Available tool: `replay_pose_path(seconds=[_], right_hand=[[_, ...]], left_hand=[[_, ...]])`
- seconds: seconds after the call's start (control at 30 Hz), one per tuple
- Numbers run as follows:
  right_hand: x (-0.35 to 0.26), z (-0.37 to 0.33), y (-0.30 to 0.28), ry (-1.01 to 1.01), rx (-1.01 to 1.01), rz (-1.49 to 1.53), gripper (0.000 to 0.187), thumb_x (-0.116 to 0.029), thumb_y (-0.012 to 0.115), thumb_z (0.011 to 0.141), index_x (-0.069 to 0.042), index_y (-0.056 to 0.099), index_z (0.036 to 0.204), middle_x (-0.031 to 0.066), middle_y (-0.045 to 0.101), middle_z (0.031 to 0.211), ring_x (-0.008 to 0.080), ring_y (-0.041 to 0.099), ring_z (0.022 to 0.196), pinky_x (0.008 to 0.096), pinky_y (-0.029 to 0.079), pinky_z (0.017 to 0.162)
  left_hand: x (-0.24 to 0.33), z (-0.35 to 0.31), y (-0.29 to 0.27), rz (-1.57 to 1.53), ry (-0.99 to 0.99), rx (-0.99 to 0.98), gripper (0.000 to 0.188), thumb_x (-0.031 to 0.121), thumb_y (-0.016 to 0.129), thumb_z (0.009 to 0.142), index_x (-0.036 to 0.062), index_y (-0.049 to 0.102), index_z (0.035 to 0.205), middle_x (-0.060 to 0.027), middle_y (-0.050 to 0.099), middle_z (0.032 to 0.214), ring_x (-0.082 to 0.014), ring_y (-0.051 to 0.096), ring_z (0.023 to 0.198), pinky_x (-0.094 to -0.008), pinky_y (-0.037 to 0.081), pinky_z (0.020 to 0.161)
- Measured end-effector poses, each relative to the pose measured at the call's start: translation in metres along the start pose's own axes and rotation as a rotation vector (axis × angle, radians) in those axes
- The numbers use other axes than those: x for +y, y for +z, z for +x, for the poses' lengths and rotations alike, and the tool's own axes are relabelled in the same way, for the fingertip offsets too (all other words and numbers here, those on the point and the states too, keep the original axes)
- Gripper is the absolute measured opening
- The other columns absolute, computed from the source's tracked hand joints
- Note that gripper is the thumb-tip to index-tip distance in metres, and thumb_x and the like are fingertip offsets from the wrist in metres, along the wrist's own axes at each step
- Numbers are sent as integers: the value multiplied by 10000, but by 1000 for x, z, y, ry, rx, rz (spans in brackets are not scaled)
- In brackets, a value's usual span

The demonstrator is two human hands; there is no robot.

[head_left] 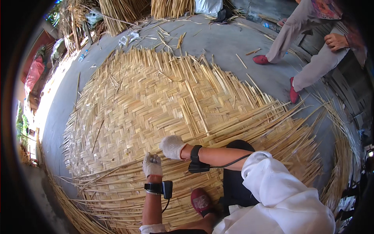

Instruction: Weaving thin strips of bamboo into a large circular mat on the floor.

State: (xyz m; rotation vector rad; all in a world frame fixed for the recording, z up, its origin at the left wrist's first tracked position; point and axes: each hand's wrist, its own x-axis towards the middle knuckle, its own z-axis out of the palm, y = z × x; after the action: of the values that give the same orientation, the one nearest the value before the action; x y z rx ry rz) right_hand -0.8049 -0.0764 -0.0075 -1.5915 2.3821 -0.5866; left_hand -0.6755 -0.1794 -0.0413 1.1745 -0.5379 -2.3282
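Observation:
A large mat (136,101) of flat, pale yellow reed strips, woven in a herringbone pattern, lies on the floor under my hands. My left hand (152,165), in a whitish knit glove, has its fingers curled in at the line between the tight weave and the looser long strips. Just right of it and slightly farther away is my right hand (172,147), also gloved, closed and low over the weave. Its fingers are turned out of sight, and what it grips is hidden. Long reed strips (241,126) fan out to the right past my right forearm.
My red shoe (201,201) rests on the mat. A person in light trousers (294,31) and red shoes is at the upper right. Reed bundles (171,8) stand at the back. Loose strips (339,144) lie along the right, and a plastic bottle (83,55) is far left.

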Motion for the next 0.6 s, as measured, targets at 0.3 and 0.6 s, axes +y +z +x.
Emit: replay_pose_path(seconds=[0.3, 0.6], right_hand=[[-8, 0, -4, -61, -74, 10, 186, -202, 579, 637, -43, 668, 674, 196, 607, 659, 335, 613, 635, 406, 487, 569], [-11, 3, -3, -39, -40, -1, 184, -194, 538, 674, -55, 659, 674, 177, 617, 671, 344, 612, 612, 432, 484, 568]], left_hand=[[-7, -2, -7, -102, -24, -35, 151, 219, 614, 853, 99, 526, 826, 12, 521, 726, -101, 493, 629, -212, 422, 505], [-7, -2, -1, -126, 16, -91, 201, 163, 566, 874, 120, 471, 702, 27, 429, 601, -104, 436, 568, -234, 389, 518]])
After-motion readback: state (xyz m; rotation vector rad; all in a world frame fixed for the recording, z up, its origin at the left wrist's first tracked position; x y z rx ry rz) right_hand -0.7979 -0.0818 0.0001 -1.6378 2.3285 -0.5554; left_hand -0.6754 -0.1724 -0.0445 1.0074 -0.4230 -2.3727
